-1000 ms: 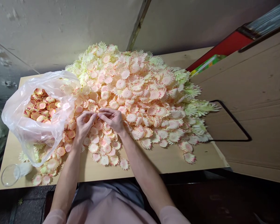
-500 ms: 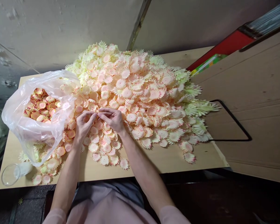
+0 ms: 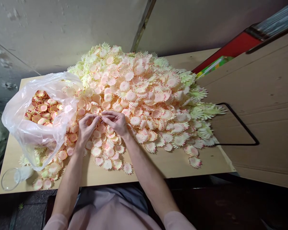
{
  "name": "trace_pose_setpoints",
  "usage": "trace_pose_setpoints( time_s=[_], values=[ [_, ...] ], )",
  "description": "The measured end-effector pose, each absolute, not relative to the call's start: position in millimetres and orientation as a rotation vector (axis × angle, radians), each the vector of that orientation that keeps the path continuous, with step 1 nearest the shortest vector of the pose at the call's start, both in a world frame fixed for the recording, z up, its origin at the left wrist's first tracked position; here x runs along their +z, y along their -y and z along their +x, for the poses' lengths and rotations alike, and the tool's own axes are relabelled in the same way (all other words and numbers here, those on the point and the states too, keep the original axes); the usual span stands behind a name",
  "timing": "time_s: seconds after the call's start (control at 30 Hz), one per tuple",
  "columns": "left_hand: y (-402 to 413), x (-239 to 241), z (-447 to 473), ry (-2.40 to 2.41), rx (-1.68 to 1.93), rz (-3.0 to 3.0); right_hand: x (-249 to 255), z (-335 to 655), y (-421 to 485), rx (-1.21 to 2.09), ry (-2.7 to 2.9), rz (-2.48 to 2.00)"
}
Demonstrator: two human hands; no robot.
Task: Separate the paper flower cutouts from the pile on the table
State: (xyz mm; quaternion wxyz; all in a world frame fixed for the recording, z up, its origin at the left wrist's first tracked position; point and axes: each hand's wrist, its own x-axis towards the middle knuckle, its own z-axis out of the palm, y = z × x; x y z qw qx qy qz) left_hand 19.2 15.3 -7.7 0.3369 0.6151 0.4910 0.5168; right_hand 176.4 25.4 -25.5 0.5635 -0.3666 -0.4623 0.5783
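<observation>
My left hand [image 3: 87,125] and my right hand [image 3: 116,123] meet fingertip to fingertip above the near part of a large heap of artificial flower heads [image 3: 134,86]. Both are closed in a pinch; whatever lies between the fingertips is too small and hidden to name. The flower heads are pale pink and cream with red-tipped petals, turning greenish at the heap's edges. To the left of my left hand, a clear plastic bag [image 3: 16,108] lies open, with darker yellow-and-red flower pieces [image 3: 42,108] inside.
A clear glass [image 3: 11,179] lies on its side near the front left corner of the wooden table [image 3: 144,177]. At the right stand a large cardboard sheet [image 3: 259,111], a black bent metal frame [image 3: 244,124] and a red strip [image 3: 237,46]. A wall [image 3: 86,28] rises behind.
</observation>
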Motion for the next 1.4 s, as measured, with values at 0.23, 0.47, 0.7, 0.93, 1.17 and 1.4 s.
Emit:
trace_pose_setpoints(
  time_s=[0.23,0.47,0.7,0.93,1.17,1.4],
  values=[
    [-14.4,-7.4,19.4,-1.286,1.326,1.612,-24.6,176.3,-25.5,1.348,1.111,-0.883],
    [-14.5,-7.3,19.2,-1.281,1.318,1.591,-24.2,175.8,-25.5,1.38,1.092,-0.888],
    [-12.9,-7.0,18.2,-1.253,1.279,1.582,-26.4,177.5,-27.1,1.38,1.106,-0.878],
    [-12.6,-7.4,17.8,-1.25,1.277,1.592,-30.0,178.5,-27.7,1.389,1.114,-0.899],
    [-12.5,-6.9,18.6,-1.303,1.3,1.589,-25.3,178.2,-26.3,1.396,1.086,-0.905],
    [-11.6,-5.1,20.1,-1.348,1.375,1.56,-25.6,177.6,-28.1,1.379,0.941,-0.93]
  ],
)
